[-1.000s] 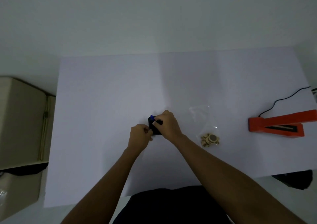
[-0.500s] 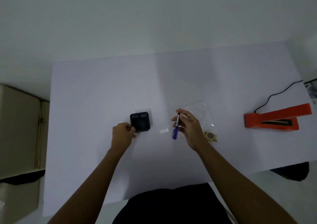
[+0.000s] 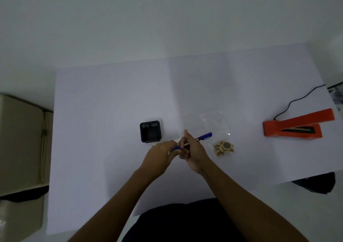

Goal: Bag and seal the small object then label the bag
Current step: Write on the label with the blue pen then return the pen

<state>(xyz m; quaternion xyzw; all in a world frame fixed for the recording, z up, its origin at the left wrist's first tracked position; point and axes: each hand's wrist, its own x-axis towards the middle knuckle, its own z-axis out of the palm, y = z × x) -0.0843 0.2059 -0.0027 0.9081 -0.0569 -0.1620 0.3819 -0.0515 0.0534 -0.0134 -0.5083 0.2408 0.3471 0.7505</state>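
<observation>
A blue and white pen (image 3: 203, 136) lies across my hands above the white table (image 3: 111, 97). My right hand (image 3: 193, 150) grips its barrel, with the capped end pointing up and to the right. My left hand (image 3: 161, 153) pinches the pen's other, blue end. A clear plastic bag (image 3: 216, 123) lies flat to the right of the hands, with a small tan round object (image 3: 223, 147) at its near end. A little white label strip is mostly hidden behind my hands.
A black square pen holder (image 3: 150, 131) stands just left of the hands. An orange heat sealer (image 3: 297, 127) with a black cord (image 3: 297, 100) sits at the right edge. A beige cabinet (image 3: 20, 139) stands left of the table.
My right hand lifted the pen out of the black holder and carried it right. My left hand left the holder and now grips the pen's blue end.
</observation>
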